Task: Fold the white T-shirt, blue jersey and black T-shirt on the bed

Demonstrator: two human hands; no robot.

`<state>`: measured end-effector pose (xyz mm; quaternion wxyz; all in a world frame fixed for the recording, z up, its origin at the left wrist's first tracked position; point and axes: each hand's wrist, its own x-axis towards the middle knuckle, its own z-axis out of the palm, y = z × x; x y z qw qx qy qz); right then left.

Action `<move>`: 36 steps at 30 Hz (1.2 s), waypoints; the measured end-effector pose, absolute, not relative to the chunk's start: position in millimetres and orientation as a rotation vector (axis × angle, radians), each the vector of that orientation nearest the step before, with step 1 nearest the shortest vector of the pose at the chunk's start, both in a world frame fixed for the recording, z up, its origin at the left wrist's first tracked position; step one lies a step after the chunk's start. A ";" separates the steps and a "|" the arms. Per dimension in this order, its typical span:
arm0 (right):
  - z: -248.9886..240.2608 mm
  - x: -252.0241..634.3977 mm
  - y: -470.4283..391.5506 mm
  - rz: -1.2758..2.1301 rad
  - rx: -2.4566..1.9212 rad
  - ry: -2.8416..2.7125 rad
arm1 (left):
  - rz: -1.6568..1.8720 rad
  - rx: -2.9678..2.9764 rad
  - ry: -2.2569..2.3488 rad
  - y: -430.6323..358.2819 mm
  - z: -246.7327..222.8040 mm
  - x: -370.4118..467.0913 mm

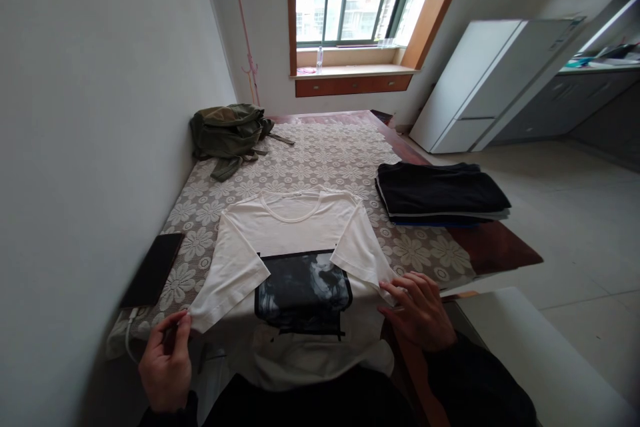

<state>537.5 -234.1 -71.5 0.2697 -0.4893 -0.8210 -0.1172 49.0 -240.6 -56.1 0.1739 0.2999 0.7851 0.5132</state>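
Head view, white T-shirt [293, 235] over the near edge of the lace tablecloth [325, 157], lower part sagging into shadow, dark print [300, 290] hard to make out, left hand [167, 360] and right hand [420, 312] pinching opposite sides, smartphone [154, 270] left, folded dark clothes [443, 190] right, olive backpack [227, 132] beyond

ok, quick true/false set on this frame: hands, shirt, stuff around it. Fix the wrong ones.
1. The left hand pinches an edge of the white shirt. True.
2. The right hand is away from the white shirt. False: its fingers are at the shirt's right side.
3. The white shirt has a dark print. True.
4. The black device lies right of the white shirt. False: it lies to the left, on the patterned tablecloth.
5. The backpack sits on the patterned tablecloth, beyond the white shirt. True.
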 end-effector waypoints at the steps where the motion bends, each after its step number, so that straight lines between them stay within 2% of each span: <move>1: -66.7 533.1 -234.4 -0.268 -1.300 -2.212 | 1.450 0.854 2.226 -240.8 -56.3 48.6; 7: -37.9 492.0 -220.8 -0.021 -1.297 -2.102 | 1.477 0.872 2.220 -239.8 -58.5 48.1; 13: -16.8 445.0 -178.0 0.296 -1.562 -2.189 | 1.440 0.935 2.235 -236.3 -60.2 43.6; 21: -7.6 407.7 -149.5 0.182 -1.908 -2.355 | 1.397 0.954 2.260 -235.4 -55.0 44.4; 26: -5.5 410.4 -142.3 0.178 -1.892 -2.445 | 1.384 0.962 2.277 -235.7 -53.8 45.5; 36: -7.8 408.1 -143.1 0.309 -1.724 -2.225 | 1.378 0.977 2.274 -236.2 -60.4 41.0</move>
